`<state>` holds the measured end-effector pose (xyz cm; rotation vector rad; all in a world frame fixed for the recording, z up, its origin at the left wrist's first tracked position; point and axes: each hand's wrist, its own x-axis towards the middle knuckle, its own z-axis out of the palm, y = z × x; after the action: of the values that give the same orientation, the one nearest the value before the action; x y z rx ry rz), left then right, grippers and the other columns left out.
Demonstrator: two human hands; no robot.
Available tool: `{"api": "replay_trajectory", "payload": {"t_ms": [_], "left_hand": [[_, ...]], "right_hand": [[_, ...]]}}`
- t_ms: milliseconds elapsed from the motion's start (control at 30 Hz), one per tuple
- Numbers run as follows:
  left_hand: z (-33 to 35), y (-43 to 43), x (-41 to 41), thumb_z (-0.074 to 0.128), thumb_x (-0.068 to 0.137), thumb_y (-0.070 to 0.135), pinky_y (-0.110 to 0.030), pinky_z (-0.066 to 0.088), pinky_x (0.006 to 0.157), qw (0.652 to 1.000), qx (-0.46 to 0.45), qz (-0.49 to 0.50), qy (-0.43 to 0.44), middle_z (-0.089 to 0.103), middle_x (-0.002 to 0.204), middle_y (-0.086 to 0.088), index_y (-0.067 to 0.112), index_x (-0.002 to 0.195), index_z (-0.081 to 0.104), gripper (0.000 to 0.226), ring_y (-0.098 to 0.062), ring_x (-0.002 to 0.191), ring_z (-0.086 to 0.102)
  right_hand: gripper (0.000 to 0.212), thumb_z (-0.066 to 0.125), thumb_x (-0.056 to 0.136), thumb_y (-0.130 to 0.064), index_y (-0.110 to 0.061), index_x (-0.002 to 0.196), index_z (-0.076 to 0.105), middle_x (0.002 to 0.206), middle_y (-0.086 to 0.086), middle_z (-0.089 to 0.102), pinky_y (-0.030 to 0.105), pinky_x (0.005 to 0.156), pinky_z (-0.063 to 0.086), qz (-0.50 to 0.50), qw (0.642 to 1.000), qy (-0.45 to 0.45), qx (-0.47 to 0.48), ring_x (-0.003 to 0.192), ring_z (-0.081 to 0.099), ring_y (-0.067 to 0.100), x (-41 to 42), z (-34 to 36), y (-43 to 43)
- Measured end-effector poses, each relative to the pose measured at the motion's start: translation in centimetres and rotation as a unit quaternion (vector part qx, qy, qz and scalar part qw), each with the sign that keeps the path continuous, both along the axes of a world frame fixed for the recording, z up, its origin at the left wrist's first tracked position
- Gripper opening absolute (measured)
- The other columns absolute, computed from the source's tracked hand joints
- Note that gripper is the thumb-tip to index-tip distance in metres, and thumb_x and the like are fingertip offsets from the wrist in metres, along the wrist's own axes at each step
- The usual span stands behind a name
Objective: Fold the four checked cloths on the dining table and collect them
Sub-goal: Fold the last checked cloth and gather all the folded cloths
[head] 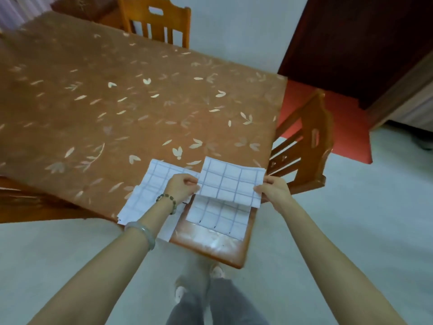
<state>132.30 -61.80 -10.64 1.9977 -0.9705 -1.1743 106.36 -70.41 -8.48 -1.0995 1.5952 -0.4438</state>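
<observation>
Soft, even indoor light falls on the table [117,102], with a pale glare on its glossy near corner. The raised checked cloth [230,181] throws a faint shadow beneath. Slight motion blur softens everything; wide-angle distortion bends the edges; the far right is dark.

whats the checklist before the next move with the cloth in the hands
1. The left hand grips the held cloth at its left edge: ok.
2. The right hand pinches its right edge: ok.
3. The cloth beneath lies flat at the table corner: ok.
4. The cloth by the left arm sits fully on the table: not ok, it overhangs the near edge.
5. All four cloths in sight: cannot tell.
</observation>
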Motion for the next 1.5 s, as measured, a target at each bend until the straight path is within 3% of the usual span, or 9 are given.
{"api": "replay_trajectory", "payload": {"t_ms": [133,333,467,567,733,833,967,1333,1500], "left_hand": [[-1.1,-3.2,-1.2,0.066,0.078,0.009,-0.026,0.049,0.069,0.996,0.012,-0.068,-0.061,0.063,0.074,0.001,0.017,0.075,0.066,0.009,-0.020,0.075,0.062],[-4.5,-7.3,-1.9,0.059,0.084,0.008,-0.026,0.043,0.068,0.980,0.038,-0.080,-0.176,0.070,0.103,-0.009,0.008,0.096,0.072,0.018,-0.022,0.084,0.061],[-5.4,-8.7,-2.6,0.063,0.077,0.010,-0.028,0.043,0.059,0.948,0.072,-0.124,-0.283,0.068,0.077,-0.012,0.016,0.078,0.067,0.007,-0.031,0.076,0.064],[-5.8,-8.8,-2.5,0.069,0.071,0.014,-0.028,0.041,0.058,0.938,0.077,-0.146,-0.305,0.066,0.078,-0.008,0.014,0.081,0.057,0.015,-0.028,0.076,0.062],[-4.8,-6.6,-2.4,0.065,0.077,0.011,-0.037,0.043,0.076,0.926,-0.035,-0.162,-0.338,0.053,0.102,-0.013,0.004,0.101,0.052,0.028,-0.031,0.098,0.047],[-4.9,-2.9,-2.4,0.060,0.084,0.014,-0.044,0.046,0.085,0.890,-0.099,-0.247,-0.371,0.054,0.113,-0.017,0.003,0.112,0.052,0.031,-0.034,0.104,0.050],[-7.0,2.5,-2.0,0.039,0.095,0.041,-0.039,0.025,0.114,0.808,-0.118,-0.412,-0.403,0.039,0.148,-0.013,0.007,0.143,0.038,0.059,-0.028,0.137,0.036],[-8.3,-0.1,-1.4,0.001,0.082,0.068,-0.044,-0.001,0.119,0.734,-0.051,-0.528,-0.425,0.004,0.160,-0.008,0.015,0.152,0.007,0.088,-0.023,0.148,0.002],[-8.7,0.4,-0.3,0.026,0.087,0.073,-0.047,-0.001,0.118,0.684,-0.078,-0.569,-0.450,0.012,0.159,-0.007,0.015,0.152,0.004,0.090,-0.025,0.146,0.008]], "right_hand": [[0.017,0.064,0.074,0.000,-0.018,0.076,0.064,0.089,0.005,0.069,0.044,0.087,0.054,-0.035,0.997,0.065,-0.033,0.092,0.065,0.026,-0.4,-1.6,-1.5],[0.020,0.062,0.076,-0.005,-0.011,0.094,0.069,0.091,0.004,0.067,0.024,0.072,0.044,0.017,0.990,0.128,-0.049,0.083,0.058,0.017,0.6,-6.0,-4.5],[0.019,0.060,0.075,-0.005,-0.011,0.092,0.066,0.080,0.001,0.061,0.023,0.069,0.038,0.055,0.983,0.169,-0.047,0.083,0.058,0.022,1.0,-7.9,-5.8],[0.039,0.060,0.076,-0.004,-0.011,0.114,0.060,0.099,0.006,0.064,0.027,0.079,0.044,0.066,0.982,0.170,-0.057,0.098,0.059,0.026,1.2,-8.4,-5.7],[0.055,0.062,0.082,-0.015,-0.005,0.131,0.039,0.125,0.017,0.045,0.040,0.097,0.037,0.077,0.955,0.232,-0.165,0.116,0.041,0.033,1.2,-7.7,-3.8],[0.054,0.060,0.083,-0.016,-0.003,0.133,0.042,0.129,0.021,0.043,0.043,0.098,0.035,0.157,0.928,0.254,-0.223,0.117,0.040,0.037,1.4,-7.1,-1.4],[0.055,0.042,0.085,-0.033,-0.008,0.135,0.046,0.140,0.024,0.039,0.057,0.104,0.036,0.270,0.882,0.269,-0.277,0.130,0.030,0.038,2.4,-7.7,4.5],[0.081,0.002,0.082,-0.063,-0.022,0.152,0.006,0.159,0.017,0.004,0.043,0.118,-0.003,0.342,0.850,0.374,-0.145,0.146,0.000,0.034,3.3,-10.6,9.9],[0.076,0.025,0.090,-0.060,-0.018,0.152,0.013,0.159,0.016,0.007,0.041,0.117,-0.003,0.354,0.842,0.377,-0.156,0.146,0.003,0.034,3.2,-10.2,9.3]]}}
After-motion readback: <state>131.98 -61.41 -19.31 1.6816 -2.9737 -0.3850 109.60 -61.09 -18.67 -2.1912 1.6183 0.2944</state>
